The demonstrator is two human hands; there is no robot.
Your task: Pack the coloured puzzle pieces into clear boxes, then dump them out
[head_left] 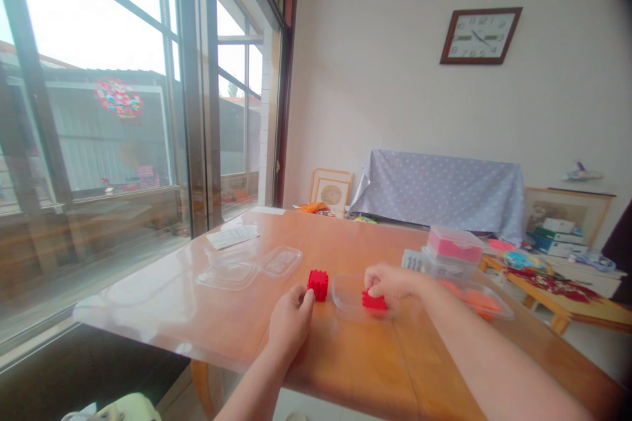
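Note:
A red toothed block cube (318,284) stands on the wooden table (345,368). My left hand (290,318) rests with curled fingers against the cube's near left side, fingertips touching it. To the right lies a clear plastic box (345,299) holding flat red block pieces (374,302). My right hand (390,281) reaches into that box with fingers closed down on the red pieces.
Clear lids (280,260) and an open clear box (228,273) lie at the left. A stack of boxes, the top one pink (454,245), and a box of orange pieces (476,301) sit at the right. Windows lie left; a low cluttered table (563,293) stands beyond.

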